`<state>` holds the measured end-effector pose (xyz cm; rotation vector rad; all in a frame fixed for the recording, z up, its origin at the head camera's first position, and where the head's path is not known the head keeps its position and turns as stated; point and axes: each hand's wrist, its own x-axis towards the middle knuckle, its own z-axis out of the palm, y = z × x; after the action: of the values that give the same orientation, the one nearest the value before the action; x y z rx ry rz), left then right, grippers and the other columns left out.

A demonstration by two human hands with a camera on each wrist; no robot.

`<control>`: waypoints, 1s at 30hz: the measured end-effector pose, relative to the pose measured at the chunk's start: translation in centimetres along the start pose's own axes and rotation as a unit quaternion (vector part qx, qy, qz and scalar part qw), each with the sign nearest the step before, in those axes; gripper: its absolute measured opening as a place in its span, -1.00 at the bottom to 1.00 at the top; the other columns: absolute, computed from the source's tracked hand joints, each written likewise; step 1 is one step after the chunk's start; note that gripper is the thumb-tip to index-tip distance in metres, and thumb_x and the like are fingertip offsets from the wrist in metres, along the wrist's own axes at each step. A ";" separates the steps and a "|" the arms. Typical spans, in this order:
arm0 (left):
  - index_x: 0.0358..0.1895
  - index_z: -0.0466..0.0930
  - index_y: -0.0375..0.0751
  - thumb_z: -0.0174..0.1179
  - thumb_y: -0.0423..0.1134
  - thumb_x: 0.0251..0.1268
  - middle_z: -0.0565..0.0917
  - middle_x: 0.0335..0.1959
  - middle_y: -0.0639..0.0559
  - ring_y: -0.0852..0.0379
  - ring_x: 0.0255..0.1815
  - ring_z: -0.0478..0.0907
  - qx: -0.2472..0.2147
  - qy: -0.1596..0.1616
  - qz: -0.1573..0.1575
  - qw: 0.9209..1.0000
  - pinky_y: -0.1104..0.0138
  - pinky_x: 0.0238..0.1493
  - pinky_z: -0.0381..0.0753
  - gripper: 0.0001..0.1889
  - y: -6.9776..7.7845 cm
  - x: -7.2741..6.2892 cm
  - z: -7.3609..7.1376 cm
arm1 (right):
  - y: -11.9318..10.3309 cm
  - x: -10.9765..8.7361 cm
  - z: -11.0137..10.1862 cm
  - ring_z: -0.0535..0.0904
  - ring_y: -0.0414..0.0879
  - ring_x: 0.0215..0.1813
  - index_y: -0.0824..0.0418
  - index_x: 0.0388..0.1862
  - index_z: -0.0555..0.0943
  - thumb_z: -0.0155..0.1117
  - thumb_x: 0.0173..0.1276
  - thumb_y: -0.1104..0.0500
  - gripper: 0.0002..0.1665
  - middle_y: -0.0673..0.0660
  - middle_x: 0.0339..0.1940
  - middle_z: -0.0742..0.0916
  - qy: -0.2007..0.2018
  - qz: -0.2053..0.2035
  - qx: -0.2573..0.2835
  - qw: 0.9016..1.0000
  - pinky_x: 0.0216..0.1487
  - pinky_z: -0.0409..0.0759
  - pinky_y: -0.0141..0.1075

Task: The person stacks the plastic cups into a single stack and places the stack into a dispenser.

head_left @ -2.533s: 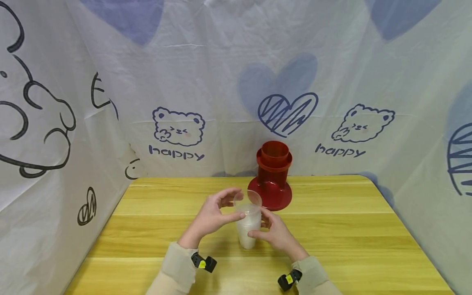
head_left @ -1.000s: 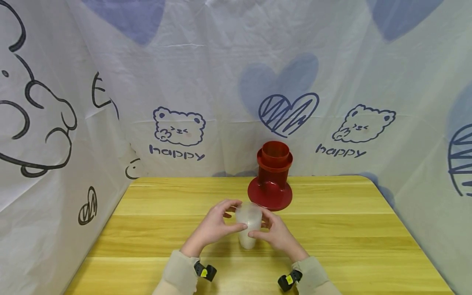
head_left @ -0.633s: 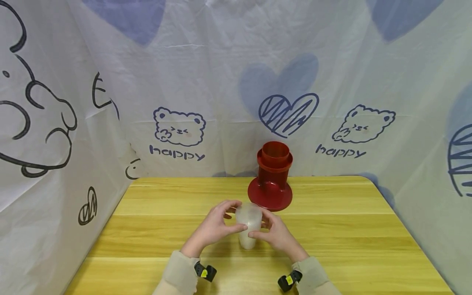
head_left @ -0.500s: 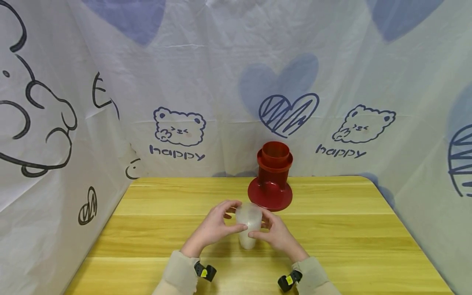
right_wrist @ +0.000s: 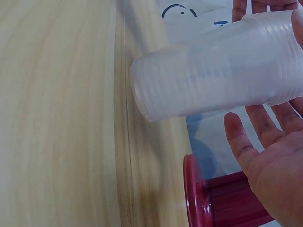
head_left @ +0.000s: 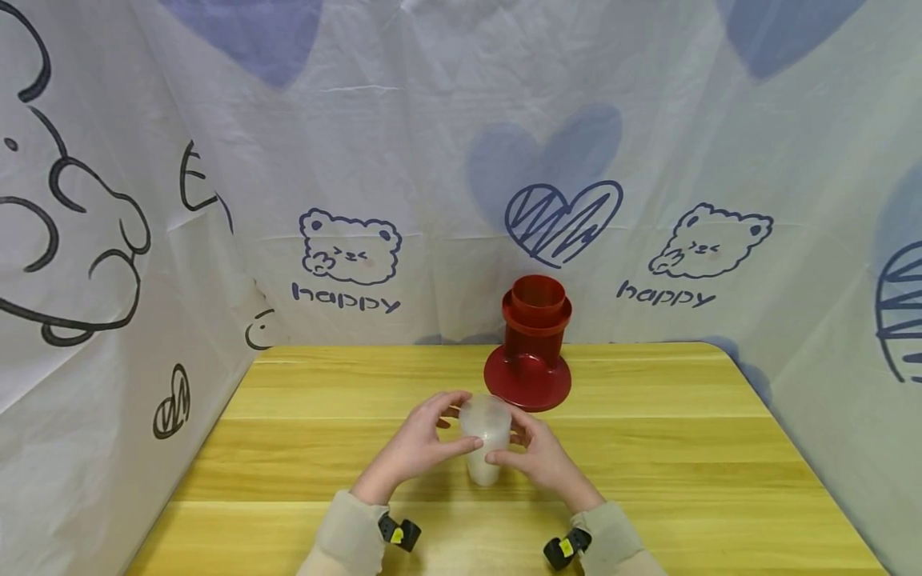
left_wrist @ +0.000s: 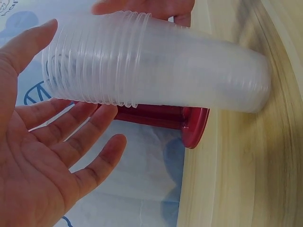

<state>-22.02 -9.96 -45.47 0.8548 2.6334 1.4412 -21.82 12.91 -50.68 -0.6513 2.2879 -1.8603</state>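
A tall stack of nested clear plastic cups (head_left: 486, 428) stands upright on the wooden table in the head view, with its rims at the top. My left hand (head_left: 418, 440) holds the upper part from the left, thumb in front and fingers behind. In the left wrist view the thumb and fingertips lie around the ribbed rims of the cups (left_wrist: 189, 71). From the right, my right hand (head_left: 543, 460) holds the stack slightly lower, its thumb against the near side. The cups' narrow closed end (right_wrist: 156, 85) shows in the right wrist view. Some far-side fingertips are hidden behind the stack.
Behind the cups, a red plastic cylinder (head_left: 535, 340) with a collar and a wide round base stands near the table's back edge. The wooden table (head_left: 670, 448) reaches a printed cloth backdrop (head_left: 446, 160) at the back and sides.
A clear cup that stood up above the rest 2.5 seconds ago now sits down in the stack. My left hand moved down with it; the right hand stayed. Little differs over the last second.
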 end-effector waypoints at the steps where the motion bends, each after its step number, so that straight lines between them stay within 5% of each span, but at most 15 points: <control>1: 0.32 0.42 -0.25 0.42 -0.04 0.18 0.54 0.19 -0.03 0.04 0.08 0.52 0.000 0.000 0.000 1.000 0.08 0.05 0.59 -0.32 0.0 0.0 0.0 | -0.1 0.0 0.0 0.46 0.06 0.28 0.16 0.47 0.32 0.50 0.21 0.15 -0.12 0.13 0.34 0.52 -0.001 0.001 0.000 1.000 0.31 0.43 0.01; 15: 0.40 0.34 -0.19 0.42 -0.04 0.18 0.52 0.23 -0.06 0.00 0.12 0.53 -0.034 -0.002 -0.016 0.999 0.11 0.10 0.58 -0.26 -0.9 -0.7 0.4 | -0.4 -0.1 0.1 0.45 0.10 0.28 0.15 0.47 0.31 0.51 0.19 0.15 -0.09 0.15 0.36 0.49 0.007 0.005 -0.004 1.000 0.29 0.46 -0.02; 22: 0.35 0.37 -0.19 0.42 -0.14 0.19 0.52 0.22 -0.08 -0.07 0.19 0.49 -0.097 0.042 -0.025 0.994 0.06 0.16 0.56 -0.32 -1.9 -1.6 1.4 | -0.6 -0.8 0.2 0.45 0.13 0.28 0.18 0.44 0.34 0.53 0.15 0.22 -0.11 0.18 0.35 0.50 0.046 -0.021 -0.023 0.998 0.23 0.53 -0.07; 30: 0.35 0.33 -0.27 0.37 -0.18 0.26 0.49 0.25 -0.18 -0.20 0.19 0.49 -0.129 0.066 -0.034 0.989 -0.09 0.11 0.56 -0.36 -1.6 -2.4 2.3 | -0.9 -1.3 0.6 0.45 0.15 0.30 0.18 0.41 0.38 0.50 0.19 0.26 -0.19 0.18 0.36 0.47 0.076 0.006 0.010 0.997 0.21 0.54 -0.09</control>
<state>-20.07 -9.96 -48.62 0.6581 2.4568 1.8260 -20.16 12.76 -50.21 -0.5086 2.3545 -1.9871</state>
